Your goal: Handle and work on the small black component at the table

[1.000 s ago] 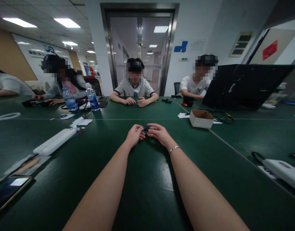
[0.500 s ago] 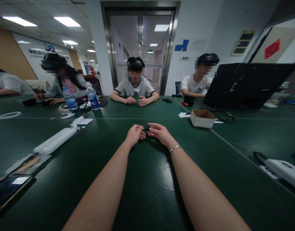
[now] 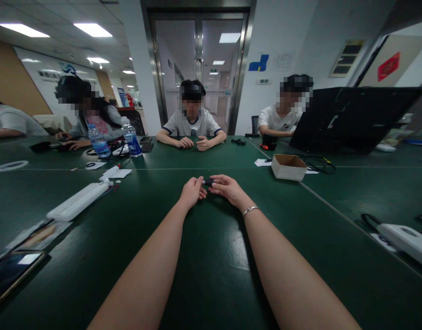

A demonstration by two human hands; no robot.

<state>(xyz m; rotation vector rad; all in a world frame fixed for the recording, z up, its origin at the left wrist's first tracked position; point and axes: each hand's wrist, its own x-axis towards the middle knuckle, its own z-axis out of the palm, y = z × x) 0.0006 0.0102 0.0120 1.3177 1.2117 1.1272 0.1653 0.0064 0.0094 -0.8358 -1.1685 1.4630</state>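
A small dark object with a shiny left end is held between my two hands, just above the green table. My left hand pinches its left end between thumb and fingers. The fingers of my right hand close on its right end, and a silver bracelet circles that wrist. What exactly the object is cannot be made out.
An open cardboard box stands to the right, near black cables. Left are a long white pack, a phone and two bottles. A black monitor stands at the back right. People sit across the table.
The view has shifted slightly. Between my hands, a little more of the dark object and its shiny end shows; both hands keep their hold.
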